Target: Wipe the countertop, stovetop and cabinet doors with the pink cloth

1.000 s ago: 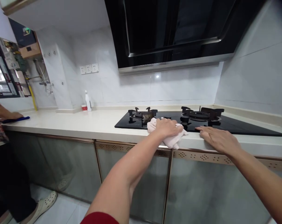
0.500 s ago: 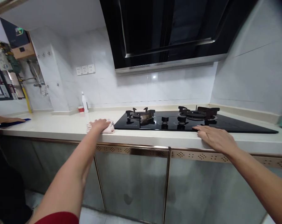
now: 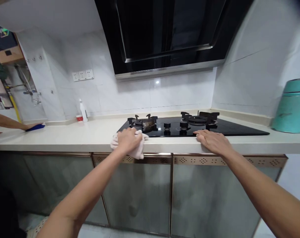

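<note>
My left hand (image 3: 129,140) is closed on a pale pink-white cloth (image 3: 138,151), pressed against the front edge of the white countertop (image 3: 95,133). Part of the cloth hangs over that edge, just in front of the hob's left corner. My right hand (image 3: 212,141) rests with fingers stretched out on the counter's front edge, its fingertips at the near rim of the black gas hob (image 3: 229,129). Nothing is held in it. Between my hands, the hob's two knobs (image 3: 167,127) stand in front of the burners.
A co-worker's hand (image 3: 32,126) holds a dark blue cloth (image 3: 37,127) on the counter at far left. A white spray bottle (image 3: 83,111) and a red cup (image 3: 79,118) stand by the wall. Rightward is a turquoise canister (image 3: 291,109). The range hood (image 3: 162,39) hangs above.
My left hand has slid the cloth rightward along the counter's edge, in front of the hob. The view has turned right, showing the whole canister. The co-worker's hand has moved the blue cloth along the counter.
</note>
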{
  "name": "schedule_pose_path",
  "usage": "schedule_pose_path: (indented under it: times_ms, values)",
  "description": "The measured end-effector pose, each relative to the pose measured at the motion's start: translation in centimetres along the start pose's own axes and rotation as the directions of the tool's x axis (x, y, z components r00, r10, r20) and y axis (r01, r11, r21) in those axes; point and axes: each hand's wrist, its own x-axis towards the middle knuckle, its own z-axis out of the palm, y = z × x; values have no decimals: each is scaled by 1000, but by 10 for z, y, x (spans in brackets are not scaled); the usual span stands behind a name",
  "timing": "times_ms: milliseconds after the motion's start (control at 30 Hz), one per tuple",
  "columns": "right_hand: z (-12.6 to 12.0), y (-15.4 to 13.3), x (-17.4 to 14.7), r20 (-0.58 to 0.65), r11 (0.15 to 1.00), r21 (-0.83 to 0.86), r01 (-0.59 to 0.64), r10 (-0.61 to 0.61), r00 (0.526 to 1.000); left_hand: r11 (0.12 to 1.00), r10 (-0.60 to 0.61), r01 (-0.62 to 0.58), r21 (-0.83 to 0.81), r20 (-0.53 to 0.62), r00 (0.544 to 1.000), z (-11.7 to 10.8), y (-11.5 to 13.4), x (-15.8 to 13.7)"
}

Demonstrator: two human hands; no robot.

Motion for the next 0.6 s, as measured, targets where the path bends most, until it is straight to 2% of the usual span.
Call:
schedule_pose_path:
  times_ms: [133, 233, 333, 400, 467, 533, 600]
  values:
    - [0, 1, 0, 4, 1000, -15, 2, -2, 1000, 963, 247, -246, -112, -9, 969, 18, 91, -3]
    - [0, 6, -1, 20, 999, -31, 32, -31, 999, 874, 443, -446, -191, -61, 894, 32, 156, -3]
    - [1, 13, -2, 13, 992, -43, 117, -117, 993, 798, 556, -566, -206, -108, 824, 43, 195, -2]
    - [1, 15, -2, 24, 991, -45, 127, -126, 992, 775, 593, -603, -190, -111, 798, 46, 198, -1]
    - [1, 14, -2, 62, 996, -45, 71, -68, 996, 767, 612, -625, -146, -131, 780, 47, 182, 0]
    - [0, 11, -3, 95, 999, -45, 9, -5, 995, 780, 601, -620, -91, -170, 781, 45, 152, -2]
    - [0, 11, -3, 99, 999, -41, -6, 10, 995, 820, 550, -571, -47, -213, 807, 43, 109, -6]
